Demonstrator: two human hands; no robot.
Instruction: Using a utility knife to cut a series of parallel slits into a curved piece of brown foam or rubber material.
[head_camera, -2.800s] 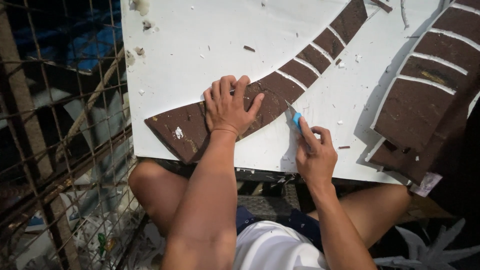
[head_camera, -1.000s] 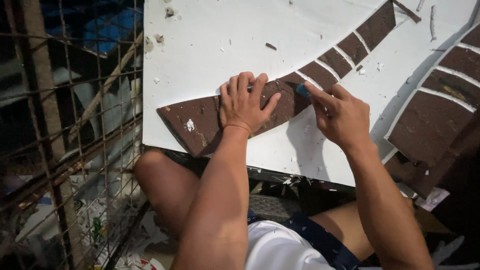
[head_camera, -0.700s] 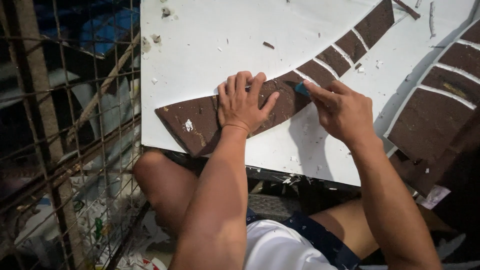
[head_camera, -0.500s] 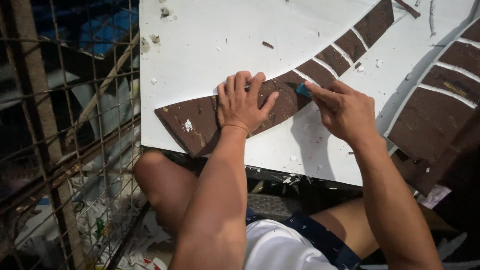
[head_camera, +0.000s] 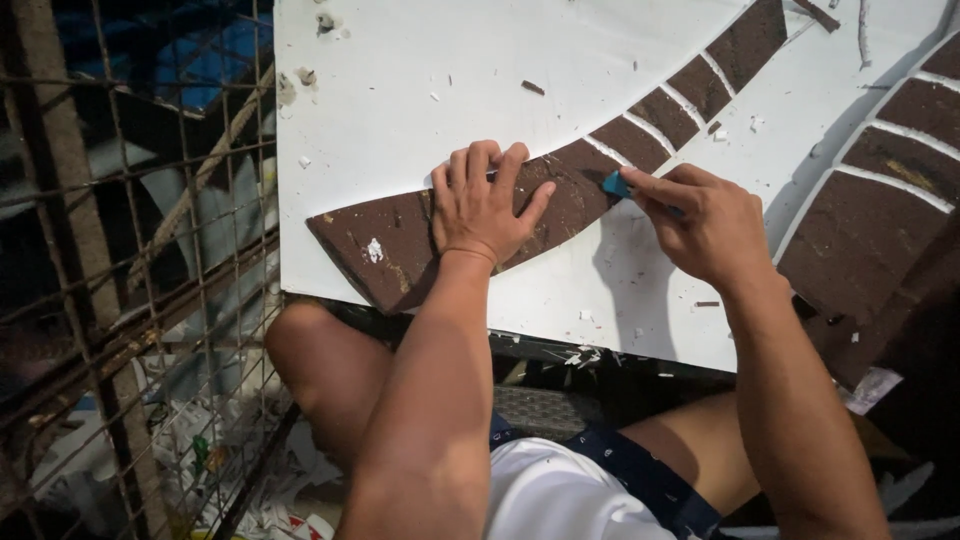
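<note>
The left hand (head_camera: 487, 205) lies flat, fingers spread, on the brown curved strip (head_camera: 400, 240). The right hand (head_camera: 705, 225) has its grip closed round a blue cutter (head_camera: 616, 184) at the strip's edge on the white board (head_camera: 420, 70)

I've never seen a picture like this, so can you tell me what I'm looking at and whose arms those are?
The camera sits on a person's head and looks down, so the arms are that person's own. A white board rests over their knees. On it lies a curved brown strip, cut into pieces further up. The left hand presses flat on the strip. The right hand pinches a small blue tool against the strip's edge. White crumbs are scattered on the board. A wire fence stands at the left.
</note>
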